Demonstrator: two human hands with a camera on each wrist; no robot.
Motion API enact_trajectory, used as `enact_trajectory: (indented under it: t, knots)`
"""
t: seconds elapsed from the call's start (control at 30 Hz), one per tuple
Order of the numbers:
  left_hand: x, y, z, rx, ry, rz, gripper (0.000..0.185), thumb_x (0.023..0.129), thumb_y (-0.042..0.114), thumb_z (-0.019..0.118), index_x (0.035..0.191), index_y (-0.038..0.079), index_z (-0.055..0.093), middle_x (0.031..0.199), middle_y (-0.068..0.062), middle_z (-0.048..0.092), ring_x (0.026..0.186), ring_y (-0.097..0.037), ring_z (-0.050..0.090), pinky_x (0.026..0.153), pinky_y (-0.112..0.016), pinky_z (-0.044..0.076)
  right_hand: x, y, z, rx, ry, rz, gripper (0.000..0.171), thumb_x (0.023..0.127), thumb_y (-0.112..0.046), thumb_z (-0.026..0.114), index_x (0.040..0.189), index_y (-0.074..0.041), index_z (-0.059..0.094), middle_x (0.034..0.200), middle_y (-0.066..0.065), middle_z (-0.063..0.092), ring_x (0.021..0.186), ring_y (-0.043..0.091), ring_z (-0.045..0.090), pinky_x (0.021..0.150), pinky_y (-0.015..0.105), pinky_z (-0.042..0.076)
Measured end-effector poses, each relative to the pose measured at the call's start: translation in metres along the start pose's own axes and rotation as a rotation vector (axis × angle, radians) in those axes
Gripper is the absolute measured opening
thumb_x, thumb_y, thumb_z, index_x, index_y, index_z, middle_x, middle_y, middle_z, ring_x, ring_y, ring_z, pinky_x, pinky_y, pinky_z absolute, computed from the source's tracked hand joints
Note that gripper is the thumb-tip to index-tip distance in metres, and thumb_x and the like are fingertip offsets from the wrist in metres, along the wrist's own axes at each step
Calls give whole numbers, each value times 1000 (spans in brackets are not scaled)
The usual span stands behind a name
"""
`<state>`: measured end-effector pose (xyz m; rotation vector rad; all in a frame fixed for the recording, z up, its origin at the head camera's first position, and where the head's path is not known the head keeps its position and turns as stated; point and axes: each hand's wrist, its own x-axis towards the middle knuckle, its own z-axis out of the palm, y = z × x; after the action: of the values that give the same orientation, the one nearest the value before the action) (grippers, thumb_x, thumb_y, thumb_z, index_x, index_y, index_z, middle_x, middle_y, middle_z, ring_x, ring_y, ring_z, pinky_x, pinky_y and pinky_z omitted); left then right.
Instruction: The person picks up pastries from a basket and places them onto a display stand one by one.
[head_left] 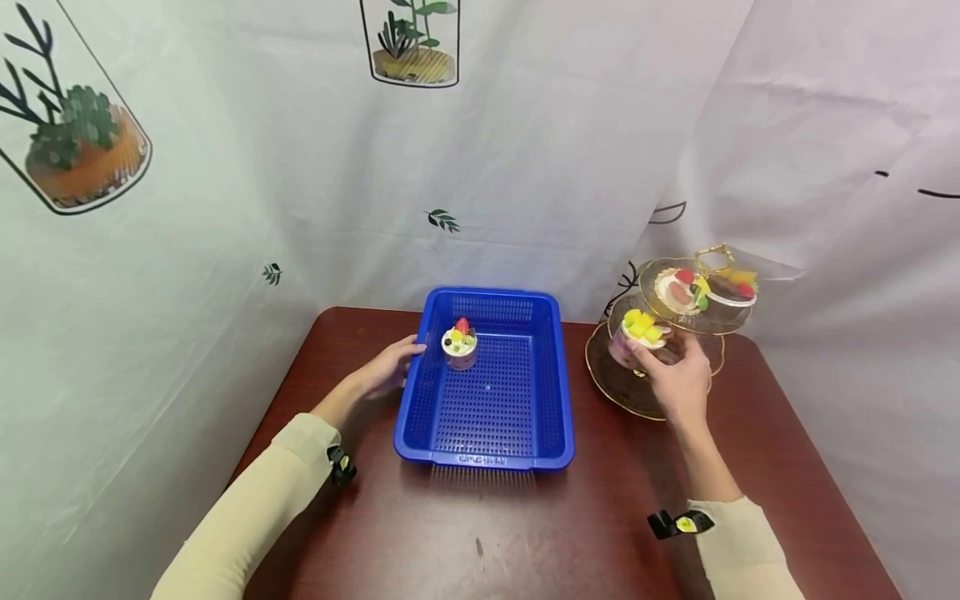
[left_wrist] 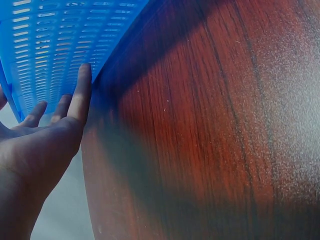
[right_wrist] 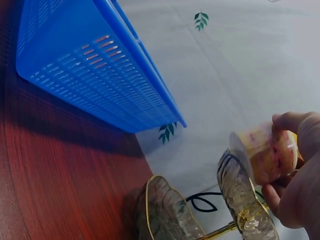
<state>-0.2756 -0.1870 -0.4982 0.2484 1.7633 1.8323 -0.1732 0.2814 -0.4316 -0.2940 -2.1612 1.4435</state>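
Observation:
My right hand (head_left: pixel 684 377) pinches a clear dessert cup (right_wrist: pixel 270 157) topped with yellow fruit cubes and cream, its thumb and fingers on opposite sides. The cup is at the middle level of a tiered stand (head_left: pixel 630 406) with gold edging; in the right wrist view it tilts over a tier's rim. My left hand (head_left: pixel 386 367) rests against the left side of a blue plastic basket (head_left: pixel 560 375), its fingers extended along the slotted outer wall (left_wrist: pixel 55 55). Inside the basket, at the back left, stands another dessert cup (head_left: pixel 460 350) with a strawberry and other fruit on top.
The stand's top tier holds a fruit tart (head_left: pixel 678 292) and another fruit-topped dessert (head_left: pixel 733 289), below a gold handle (head_left: pixel 715 257). A dark red wooden table (head_left: pixel 480 542) carries everything. Pale printed cloth (head_left: pixel 525 167) hangs close behind and beside the table.

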Motion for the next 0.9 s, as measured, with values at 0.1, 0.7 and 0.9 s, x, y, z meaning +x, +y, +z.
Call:
enact_trajectory:
  t: [0.1, 0.7, 0.9]
  knots:
    - [0, -1, -1, -4, 2, 1, 54, 115, 29, 41, 164, 9, 27, 151, -35, 48, 118, -37, 65, 87, -43, 60, 3, 0, 1, 10, 5, 19, 63, 88, -24, 89, 140, -1, 61, 133, 17, 70, 103, 1, 67, 88, 13, 53]
    - [0, -1, -3, 9, -14, 5, 56, 115, 30, 40, 165, 10, 25, 152, -34, 48, 126, -48, 61, 90, -49, 60, 16, 8, 1, -218, 52, -6, 72, 84, -30, 92, 139, 1, 60, 129, 26, 69, 124, 38, 65, 107, 51, 47]
    - [0, -2, -4, 9, -15, 7, 55, 115, 31, 41, 165, 10, 26, 152, -34, 48, 124, -45, 63, 89, -48, 61, 19, 14, 4, -267, 63, -77, 79, 81, -25, 94, 146, -2, 56, 138, 26, 64, 131, 45, 58, 111, 56, 43]
